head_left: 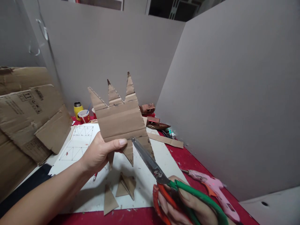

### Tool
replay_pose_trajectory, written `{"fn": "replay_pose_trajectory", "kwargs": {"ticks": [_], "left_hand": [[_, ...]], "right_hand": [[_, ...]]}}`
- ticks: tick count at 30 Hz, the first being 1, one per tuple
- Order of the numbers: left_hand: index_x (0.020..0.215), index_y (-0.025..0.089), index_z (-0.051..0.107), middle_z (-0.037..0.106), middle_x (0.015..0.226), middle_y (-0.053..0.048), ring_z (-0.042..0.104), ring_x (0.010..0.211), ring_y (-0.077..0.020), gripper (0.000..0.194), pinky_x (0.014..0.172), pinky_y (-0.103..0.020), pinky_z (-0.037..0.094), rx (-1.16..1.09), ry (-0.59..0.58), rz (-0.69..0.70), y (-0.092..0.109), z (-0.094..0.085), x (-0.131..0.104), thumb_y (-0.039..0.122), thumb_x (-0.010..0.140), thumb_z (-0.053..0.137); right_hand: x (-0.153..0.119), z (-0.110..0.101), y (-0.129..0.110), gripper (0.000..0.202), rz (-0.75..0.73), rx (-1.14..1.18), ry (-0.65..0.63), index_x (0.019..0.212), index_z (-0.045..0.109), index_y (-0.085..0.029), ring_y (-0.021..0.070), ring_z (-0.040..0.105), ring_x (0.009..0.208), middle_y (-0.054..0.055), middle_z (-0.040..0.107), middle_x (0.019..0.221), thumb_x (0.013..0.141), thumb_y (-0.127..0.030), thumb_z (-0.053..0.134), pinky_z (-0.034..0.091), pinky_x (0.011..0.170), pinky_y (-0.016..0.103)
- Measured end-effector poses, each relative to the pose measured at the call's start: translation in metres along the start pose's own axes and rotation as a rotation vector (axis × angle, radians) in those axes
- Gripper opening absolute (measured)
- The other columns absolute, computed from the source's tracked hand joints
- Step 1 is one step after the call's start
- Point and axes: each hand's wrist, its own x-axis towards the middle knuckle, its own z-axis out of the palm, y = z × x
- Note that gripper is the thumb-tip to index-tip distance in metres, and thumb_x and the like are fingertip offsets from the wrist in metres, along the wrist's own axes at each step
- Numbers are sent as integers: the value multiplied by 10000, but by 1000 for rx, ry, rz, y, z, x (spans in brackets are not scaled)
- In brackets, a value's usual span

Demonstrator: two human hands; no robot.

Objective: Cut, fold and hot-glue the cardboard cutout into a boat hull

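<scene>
A brown cardboard piece [120, 120] is held up in the middle of the view, with pointed spikes along its top and bottom edges. My left hand [102, 151] grips its lower left part, thumb across the front and fingers behind it. In my right hand [185, 200] are scissors [154, 168] with one green and one red handle. The scissor tips touch the cardboard just right of my left thumb, beside a lower spike. Below, cut cardboard triangles [110, 200] lie on the white sheet [142, 197].
Large cardboard sheets [28, 109] lean at the left. A pink glue gun [213, 187] lies at the right. Behind are a yellow bottle [77, 111], paper cups [84, 116] and brown model boats [156, 123]. Grey panels [112, 47] surround the red table [175, 154].
</scene>
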Motion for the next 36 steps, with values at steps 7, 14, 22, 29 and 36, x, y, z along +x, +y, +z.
{"fn": "replay_pose_trajectory", "kwargs": {"ticks": [7,14,22,29,36], "left_hand": [[1292,191,588,742,1058,-69,690,927,-209,596,852,-310,545,-29,-19,10,4,1,-2,159,725,770],[1321,192,564,735,1101,-77,687,1000,-226,608,873,-306,551,-49,-23,5,5,2,-4,139,745,752],[1365,206,516,725,1113,-77,696,971,-219,658,769,-269,582,-43,42,65,14,3,-5,138,755,752],[1351,205,533,726,1090,-71,697,932,-206,664,754,-265,580,-18,61,64,10,2,-2,147,735,774],[1348,203,542,726,1112,-75,687,986,-217,638,817,-291,567,-27,12,48,8,1,-3,153,750,759]], "right_hand": [[-2,0,-5,601,7,-65,-17,784,626,-90,41,343,286,-79,370,412,879,-667,486,445,394,191],[-1,2,-10,540,35,-80,3,714,555,-132,35,326,272,-87,366,413,871,-647,518,393,357,172],[-2,-4,-4,579,-3,-157,-81,791,595,-99,19,321,281,-72,416,435,819,-678,572,382,360,151],[-2,0,-9,656,-25,-206,-33,885,589,-101,28,335,340,-79,382,491,792,-748,536,354,360,147],[5,0,-10,541,-24,-177,-64,925,587,-101,32,362,366,-63,424,527,873,-636,520,498,520,218]]}}
